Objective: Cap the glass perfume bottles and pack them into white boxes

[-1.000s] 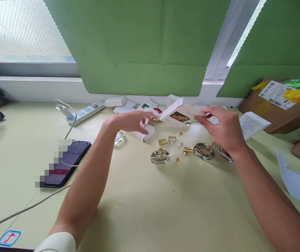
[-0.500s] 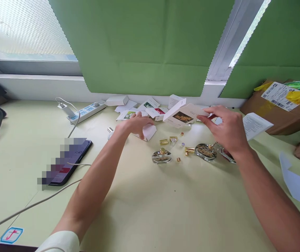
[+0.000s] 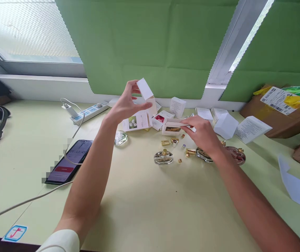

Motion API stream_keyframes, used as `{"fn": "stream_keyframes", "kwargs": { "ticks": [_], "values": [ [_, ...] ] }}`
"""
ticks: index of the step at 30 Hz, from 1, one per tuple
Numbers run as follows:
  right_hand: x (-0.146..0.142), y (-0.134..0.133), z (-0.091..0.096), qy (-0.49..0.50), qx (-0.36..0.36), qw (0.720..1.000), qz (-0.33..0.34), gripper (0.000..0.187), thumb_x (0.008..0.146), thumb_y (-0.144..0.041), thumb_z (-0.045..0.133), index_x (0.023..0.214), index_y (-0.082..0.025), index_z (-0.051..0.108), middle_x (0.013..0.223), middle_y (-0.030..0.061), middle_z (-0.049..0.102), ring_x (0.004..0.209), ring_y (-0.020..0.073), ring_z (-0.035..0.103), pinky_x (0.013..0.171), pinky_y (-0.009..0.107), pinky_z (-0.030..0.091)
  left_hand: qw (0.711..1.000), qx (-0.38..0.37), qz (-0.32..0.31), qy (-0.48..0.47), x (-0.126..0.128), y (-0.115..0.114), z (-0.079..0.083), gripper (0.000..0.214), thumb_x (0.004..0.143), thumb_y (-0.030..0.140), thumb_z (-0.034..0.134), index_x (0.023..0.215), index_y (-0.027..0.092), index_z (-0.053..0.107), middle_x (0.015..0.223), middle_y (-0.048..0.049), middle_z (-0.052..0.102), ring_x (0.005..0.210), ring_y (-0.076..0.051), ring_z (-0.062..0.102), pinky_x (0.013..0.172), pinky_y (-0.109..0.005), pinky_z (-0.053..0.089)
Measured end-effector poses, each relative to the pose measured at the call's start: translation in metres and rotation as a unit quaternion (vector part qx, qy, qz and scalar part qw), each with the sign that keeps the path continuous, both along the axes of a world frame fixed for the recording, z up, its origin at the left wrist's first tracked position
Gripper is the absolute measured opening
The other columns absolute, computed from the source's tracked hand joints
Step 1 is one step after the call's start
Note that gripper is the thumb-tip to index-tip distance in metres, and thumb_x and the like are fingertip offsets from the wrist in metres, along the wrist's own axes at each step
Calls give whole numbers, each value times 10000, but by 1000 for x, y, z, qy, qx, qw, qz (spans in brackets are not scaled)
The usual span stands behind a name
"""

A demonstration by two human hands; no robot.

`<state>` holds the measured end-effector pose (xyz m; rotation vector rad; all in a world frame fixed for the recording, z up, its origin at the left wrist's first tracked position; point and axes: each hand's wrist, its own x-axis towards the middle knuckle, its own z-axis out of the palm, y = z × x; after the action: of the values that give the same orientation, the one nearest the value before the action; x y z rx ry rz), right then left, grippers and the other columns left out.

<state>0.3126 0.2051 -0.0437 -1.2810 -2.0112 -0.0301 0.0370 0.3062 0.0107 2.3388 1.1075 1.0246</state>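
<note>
My left hand (image 3: 127,103) is raised above the table, fingers pinched on a small white carton (image 3: 146,92) with an open flap. My right hand (image 3: 201,133) rests low on the table, fingers closed on a white box with a golden picture (image 3: 173,127), which lies on the surface. Just in front of it lie round glass perfume bottles (image 3: 163,157), one with golden contents (image 3: 203,155) and one pink (image 3: 236,155). Small gold caps (image 3: 165,142) are scattered between them. More small picture boxes (image 3: 136,122) sit behind.
A phone (image 3: 68,161) with a cable lies at the left, a power strip (image 3: 86,112) behind it. White boxes (image 3: 225,125) and a printed leaflet (image 3: 252,128) sit at the right, with a cardboard parcel (image 3: 278,108) and loose paper (image 3: 297,185) beyond.
My left hand picked up the white carton from the table and lifted it. My right hand lowered the golden-picture box down onto the table.
</note>
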Motion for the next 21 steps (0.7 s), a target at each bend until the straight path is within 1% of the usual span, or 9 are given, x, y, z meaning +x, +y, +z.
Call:
{"fn": "stream_keyframes", "kwargs": {
  "ticks": [3,5,6,8,10,11,14,18,21],
  "values": [
    [-12,7,2,11,-56,998,17,198,905,-193,546,974,-215,731,1019,64,735,924,241,650,752,383,521,999,2,-44,-15,7,-4,3,943,828,524,653,1502,396,5,1342,-86,470,1252,-292,478,1019,-479,417],
    [-18,11,4,34,-87,995,20,200,898,-200,549,978,-210,731,1033,60,734,888,226,656,722,361,524,998,3,-61,-19,13,-8,5,952,840,540,631,1505,407,-37,1339,-79,477,1257,-287,479,1012,-464,432],
    [-20,13,6,48,-104,993,22,193,892,-219,561,979,-212,733,1026,57,736,852,216,660,703,351,524,997,3,-68,-21,16,-11,6,927,844,548,621,1507,407,-12,1341,-73,477,1261,-285,476,1010,-454,439],
    [-22,14,10,78,-143,986,33,197,889,-299,583,988,-224,736,1016,49,740,772,196,659,662,335,522,996,-1,-84,-16,20,-15,7,846,845,559,609,1499,398,97,1345,-57,474,1267,-285,473,1008,-437,450],
    [-21,12,13,113,-178,976,47,272,898,-425,576,1032,-246,731,1015,39,739,742,186,654,633,325,517,995,-6,-99,-6,23,-18,7,780,843,547,613,1475,385,186,1345,-46,466,1267,-286,476,1009,-432,456],
    [-20,11,14,131,-192,971,51,326,902,-488,557,1058,-256,724,1016,34,737,751,187,654,627,321,514,994,-6,-105,-5,25,-19,6,764,842,530,619,1466,382,203,1343,-46,462,1264,-283,480,1012,-434,456],
    [-15,9,13,177,-216,959,45,458,900,-619,489,1084,-263,711,962,28,729,808,203,656,644,323,512,993,4,-121,-16,27,-19,6,784,829,457,652,1457,393,186,1340,-56,443,1264,-277,486,1025,-450,446],
    [-12,12,7,234,-222,945,42,546,889,-695,419,994,-263,734,883,38,720,817,224,665,703,366,539,990,6,-142,-15,25,-19,7,821,791,409,690,1436,412,182,1363,-58,425,1278,-286,479,1018,-471,443],
    [-12,16,3,302,-254,918,34,572,880,-715,407,985,-257,733,960,52,735,847,227,684,806,394,550,988,-7,-151,-22,18,-19,10,880,749,440,724,1427,400,164,1408,-75,407,1292,-298,465,1010,-486,445]
  ]
}}
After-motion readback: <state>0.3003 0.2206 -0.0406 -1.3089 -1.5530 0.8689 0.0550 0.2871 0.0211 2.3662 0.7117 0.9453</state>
